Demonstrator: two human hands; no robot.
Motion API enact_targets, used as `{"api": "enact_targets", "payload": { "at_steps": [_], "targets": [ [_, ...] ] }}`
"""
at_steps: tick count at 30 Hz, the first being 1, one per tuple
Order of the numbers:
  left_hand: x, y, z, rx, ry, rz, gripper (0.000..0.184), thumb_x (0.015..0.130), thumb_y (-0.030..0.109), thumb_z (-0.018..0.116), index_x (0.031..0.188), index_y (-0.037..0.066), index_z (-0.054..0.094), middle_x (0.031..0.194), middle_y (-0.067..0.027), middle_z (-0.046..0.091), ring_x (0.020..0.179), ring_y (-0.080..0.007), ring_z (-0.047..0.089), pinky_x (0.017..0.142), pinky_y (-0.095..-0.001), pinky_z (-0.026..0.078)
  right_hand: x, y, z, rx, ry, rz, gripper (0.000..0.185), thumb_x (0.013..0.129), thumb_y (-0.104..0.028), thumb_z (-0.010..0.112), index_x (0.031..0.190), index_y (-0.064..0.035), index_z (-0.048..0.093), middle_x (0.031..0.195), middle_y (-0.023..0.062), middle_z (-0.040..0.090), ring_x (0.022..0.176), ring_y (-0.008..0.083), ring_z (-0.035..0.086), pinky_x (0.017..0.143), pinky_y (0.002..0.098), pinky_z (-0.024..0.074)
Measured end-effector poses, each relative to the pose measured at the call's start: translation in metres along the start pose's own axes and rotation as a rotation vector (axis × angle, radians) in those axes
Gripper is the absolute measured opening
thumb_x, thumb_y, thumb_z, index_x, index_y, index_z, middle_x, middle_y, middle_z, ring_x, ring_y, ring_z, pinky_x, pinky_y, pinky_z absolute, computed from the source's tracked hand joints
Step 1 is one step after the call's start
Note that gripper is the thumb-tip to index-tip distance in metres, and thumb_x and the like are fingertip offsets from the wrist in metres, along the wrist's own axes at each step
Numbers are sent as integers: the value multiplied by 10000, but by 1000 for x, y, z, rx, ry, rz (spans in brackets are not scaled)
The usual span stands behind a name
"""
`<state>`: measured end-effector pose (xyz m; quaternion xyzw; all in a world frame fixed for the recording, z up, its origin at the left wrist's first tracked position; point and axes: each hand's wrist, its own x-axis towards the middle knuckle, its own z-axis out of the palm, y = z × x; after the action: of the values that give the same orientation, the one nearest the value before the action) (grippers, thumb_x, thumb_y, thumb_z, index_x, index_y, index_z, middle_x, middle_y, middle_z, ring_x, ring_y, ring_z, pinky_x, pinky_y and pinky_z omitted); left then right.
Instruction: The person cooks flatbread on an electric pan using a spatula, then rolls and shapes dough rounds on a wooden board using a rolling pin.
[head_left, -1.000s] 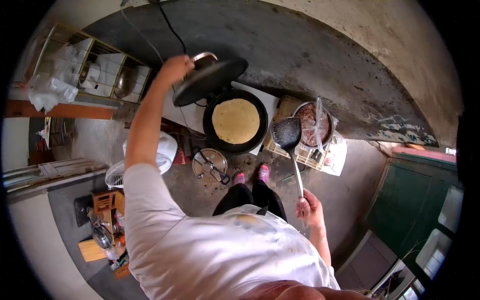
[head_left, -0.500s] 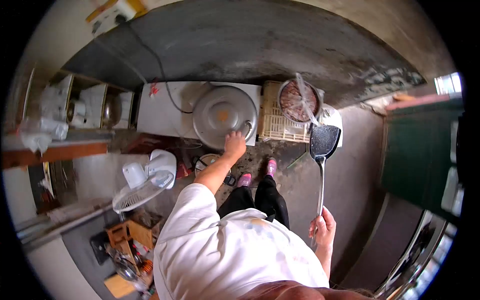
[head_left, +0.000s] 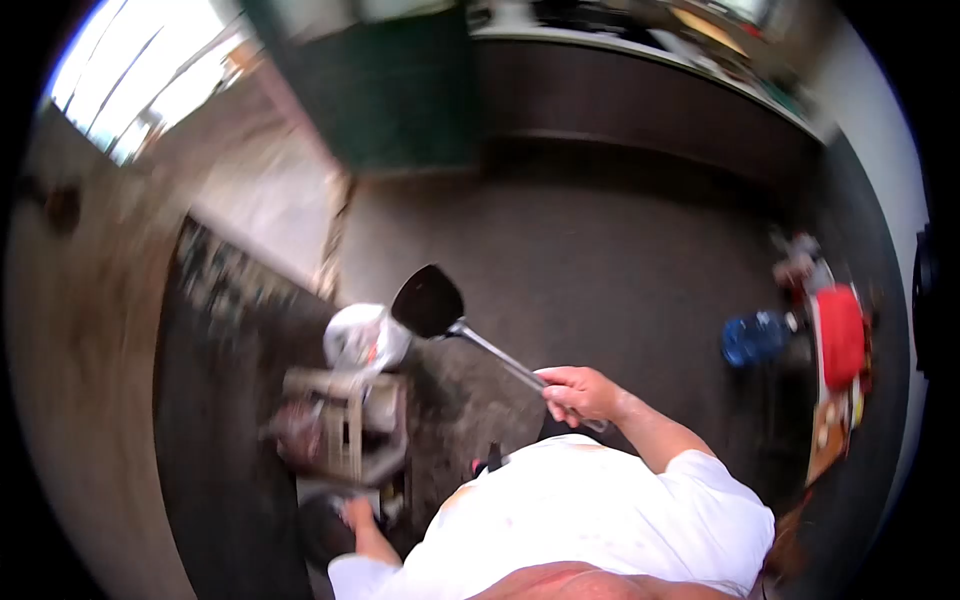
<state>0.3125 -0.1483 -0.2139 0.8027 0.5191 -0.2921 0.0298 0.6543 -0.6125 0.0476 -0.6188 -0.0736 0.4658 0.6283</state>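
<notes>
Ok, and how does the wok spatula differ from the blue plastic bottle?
The wok spatula has a dark blade and silvery handle, while the blue plastic bottle is see-through blue. The wok spatula is long and slim; the blue plastic bottle is bulkier. The right hand holds the wok spatula, while no hand touches the blue plastic bottle. Both narrow at one end.

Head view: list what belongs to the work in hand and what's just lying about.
In use:
wok spatula, gripped in the right hand
something at the left hand, too blurred to name

Apparently just lying about:
blue water bottle
white plastic bag
beige crate
</notes>
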Motion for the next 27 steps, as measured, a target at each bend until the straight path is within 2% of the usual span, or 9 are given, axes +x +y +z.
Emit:
{"api": "enact_targets", "payload": {
  "at_steps": [1,3,5,11,19,21,23,26,27],
  "targets": [
    [53,-9,48,264,-90,340,345,796,247,437,1025,53,607,1038,-197,581,962,-322,568,779,-449,467,-2,4,-27,23,42,-23,371,896,-161,454,1245,-35,440,649,11,547,477,54,484,457,192,418],
    [25,25,15,170,107,738,301,828,247,425,856,40,642,888,-162,632,805,-343,605,705,-465,466,-14,11,-84,138,143,-36,375,897,-163,454,1249,-35,434,648,10,542,477,55,481,454,195,418],
    [3,77,-9,55,-1,795,300,829,248,427,844,40,643,877,-164,631,802,-344,604,700,-464,467,-26,14,-106,128,237,-94,377,899,-161,452,1254,-34,428,642,12,537,471,59,474,451,197,417],
    [-39,308,-101,-310,-273,467,301,830,253,435,808,39,645,847,-172,629,793,-349,603,685,-461,469,-68,-10,-250,181,607,-117,391,905,-148,442,1269,-13,396,646,29,534,468,74,467,447,206,419],
    [-2,486,-150,-150,-303,465,309,831,260,444,760,39,648,806,-182,627,780,-355,600,665,-458,472,-64,-41,-420,269,824,-274,373,904,-159,434,1241,-1,418,630,38,536,441,77,469,420,199,400],
    [24,521,-163,45,-254,592,312,831,262,447,748,38,648,796,-185,626,777,-356,600,661,-457,473,-56,-50,-456,297,912,-297,374,904,-165,437,1237,5,419,625,42,536,437,78,468,416,201,400],
    [59,574,-183,352,-96,911,316,832,263,449,736,38,649,786,-187,625,774,-358,599,656,-456,473,-47,-66,-494,302,946,-276,375,907,-168,433,1235,12,415,618,45,532,432,81,464,411,203,399],
    [94,754,-219,750,204,1264,357,868,258,390,771,22,640,785,-185,619,731,-369,587,654,-448,470,-41,-98,-565,266,1047,-305,337,905,-175,428,1204,-20,455,602,40,525,420,75,452,400,205,394],
    [72,827,-236,339,233,1211,322,872,216,384,807,25,635,835,-190,613,767,-380,572,690,-450,458,-39,-111,-588,266,1075,-336,339,909,-186,424,1202,-17,455,597,36,525,411,75,448,399,203,394]
  ]
}}
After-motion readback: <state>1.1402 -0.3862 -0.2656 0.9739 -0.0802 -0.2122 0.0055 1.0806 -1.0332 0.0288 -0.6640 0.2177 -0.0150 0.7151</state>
